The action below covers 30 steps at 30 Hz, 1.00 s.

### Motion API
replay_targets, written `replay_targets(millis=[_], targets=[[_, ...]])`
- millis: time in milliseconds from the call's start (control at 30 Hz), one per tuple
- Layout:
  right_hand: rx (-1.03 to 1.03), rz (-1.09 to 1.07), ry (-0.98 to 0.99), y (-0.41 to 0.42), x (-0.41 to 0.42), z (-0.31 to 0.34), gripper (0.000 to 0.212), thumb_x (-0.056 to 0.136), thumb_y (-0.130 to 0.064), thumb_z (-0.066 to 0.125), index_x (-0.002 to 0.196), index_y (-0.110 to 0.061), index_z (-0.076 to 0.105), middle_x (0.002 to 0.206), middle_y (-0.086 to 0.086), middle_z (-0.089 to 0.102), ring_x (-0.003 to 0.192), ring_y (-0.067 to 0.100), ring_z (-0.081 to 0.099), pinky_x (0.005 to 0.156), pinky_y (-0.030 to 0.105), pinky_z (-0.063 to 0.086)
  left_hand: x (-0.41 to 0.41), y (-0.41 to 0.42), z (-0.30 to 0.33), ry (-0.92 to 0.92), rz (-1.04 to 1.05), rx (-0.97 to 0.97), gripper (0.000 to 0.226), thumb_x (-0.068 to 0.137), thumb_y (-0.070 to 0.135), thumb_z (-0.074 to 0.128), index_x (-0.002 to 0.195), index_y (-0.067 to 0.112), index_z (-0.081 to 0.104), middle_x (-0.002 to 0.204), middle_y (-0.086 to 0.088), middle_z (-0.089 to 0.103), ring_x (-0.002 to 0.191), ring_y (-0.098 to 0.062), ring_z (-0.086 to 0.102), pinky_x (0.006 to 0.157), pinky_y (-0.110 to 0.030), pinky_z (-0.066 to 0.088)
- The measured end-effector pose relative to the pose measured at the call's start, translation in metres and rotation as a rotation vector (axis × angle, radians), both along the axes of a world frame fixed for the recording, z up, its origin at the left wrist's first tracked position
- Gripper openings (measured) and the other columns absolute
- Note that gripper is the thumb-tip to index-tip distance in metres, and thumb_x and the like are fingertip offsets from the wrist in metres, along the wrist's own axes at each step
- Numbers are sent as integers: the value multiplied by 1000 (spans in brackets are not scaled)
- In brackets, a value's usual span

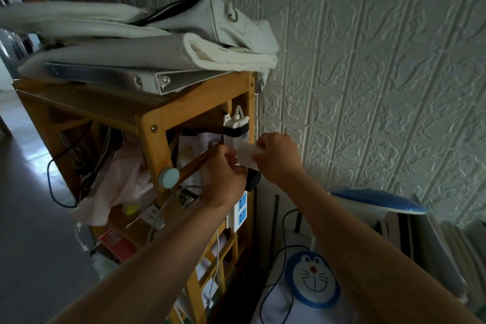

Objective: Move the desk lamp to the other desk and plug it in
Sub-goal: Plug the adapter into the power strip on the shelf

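There is a single view, from a wide-angle camera worn on the person's head. It looks forward and down along both forearms, close to a wooden shelf at left and centre, and faces a textured white wall behind and to the right. The floor shows at lower left. Straight lines bend toward the edges. No second view shares the scene.

1. My desk lamp stands on the white desk: round blue-rimmed cartoon-cat base, blue shade above.
2. Its black cord trails off the base toward the desk's near edge.
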State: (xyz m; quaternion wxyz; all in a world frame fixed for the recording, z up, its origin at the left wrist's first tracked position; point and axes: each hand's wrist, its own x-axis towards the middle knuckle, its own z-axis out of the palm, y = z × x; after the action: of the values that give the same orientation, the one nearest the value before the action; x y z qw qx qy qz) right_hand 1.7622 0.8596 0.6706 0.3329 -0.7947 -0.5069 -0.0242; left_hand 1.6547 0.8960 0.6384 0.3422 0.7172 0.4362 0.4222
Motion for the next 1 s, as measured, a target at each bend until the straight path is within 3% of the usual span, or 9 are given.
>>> replay_targets(millis=[100,267,400,667,833,933,1000], targets=[[0,18,4,-2,0,-2,24,80,-11,62,103,-7,62,104,16,67,91,30,62,70,31,46,2,-4,2,26,-32,91,32,77,8,67,106,15,56,105,-2,65,92,-12,61,73,-19,49],[-23,32,153,-24,11,-8,59,71,-30,77,118,-7,50,114,14,64,101,30,62,83,40,53,8,-10,11,190,-67,329,44,73,8,69,113,17,53,118,-4,61,112,-20,55,91,-41,49],[-2,15,130,-28,15,-10,25,81,-23,67,101,-9,67,103,11,70,91,23,65,83,36,54,14,-8,14,350,-130,434,44,77,6,63,119,18,55,127,-2,57,123,-21,46,98,-40,43],[42,6,134,-24,14,-9,16,82,-18,66,93,-8,71,97,11,72,88,22,67,85,40,55,20,-7,6,482,-61,568,49,73,21,72,118,24,53,128,2,54,123,-20,43,92,-30,39],[24,9,147,-30,18,-12,17,81,-19,67,94,-7,69,94,12,71,87,24,66,76,31,52,24,-7,9,550,-4,645,38,79,23,65,114,29,54,123,4,52,117,-20,42,83,-26,35],[36,-46,131,-34,20,-13,15,81,-20,67,90,-8,70,90,12,72,76,20,63,66,28,48,25,-6,10,547,-5,642,32,81,25,63,112,28,54,122,3,52,115,-20,42,83,-27,35],[47,-65,124,-33,19,-14,14,82,-17,65,90,-7,70,91,14,72,78,22,64,69,32,52,24,-5,9,556,-4,648,32,81,25,62,112,29,54,122,3,51,115,-20,42,84,-29,37]])
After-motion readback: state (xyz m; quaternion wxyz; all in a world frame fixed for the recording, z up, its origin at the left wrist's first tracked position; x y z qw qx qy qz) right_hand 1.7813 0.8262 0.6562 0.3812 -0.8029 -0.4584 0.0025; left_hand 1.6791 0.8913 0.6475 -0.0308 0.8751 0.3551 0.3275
